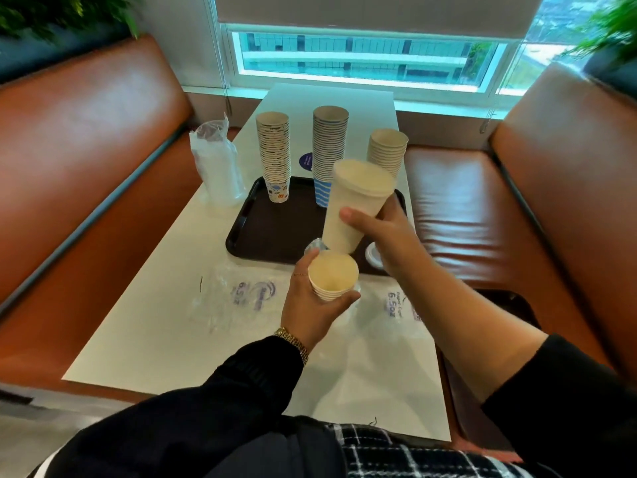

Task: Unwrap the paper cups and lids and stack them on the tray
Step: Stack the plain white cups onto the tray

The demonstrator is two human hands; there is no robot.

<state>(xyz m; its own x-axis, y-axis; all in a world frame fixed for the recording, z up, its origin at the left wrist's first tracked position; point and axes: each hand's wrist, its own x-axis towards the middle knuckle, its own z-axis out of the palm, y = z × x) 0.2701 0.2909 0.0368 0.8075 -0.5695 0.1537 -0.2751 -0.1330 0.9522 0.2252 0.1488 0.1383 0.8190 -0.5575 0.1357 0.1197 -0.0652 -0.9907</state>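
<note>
Tray (241, 232) near edge hidden behind held cups; ferns at top corners blurred

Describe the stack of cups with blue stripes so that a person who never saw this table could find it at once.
Start at the dark brown tray on the white table. Three tall cup stacks stand along its far edge; the blue-striped stack is the middle one and the tallest. Its bottom cup shows wavy blue and white bands, while the left stack has small coloured drawings and the right stack is plain beige.

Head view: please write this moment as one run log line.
left hand: holds short cup stack | right hand: holds tall white cup stack above tray | lids bag: still wrapped
</note>
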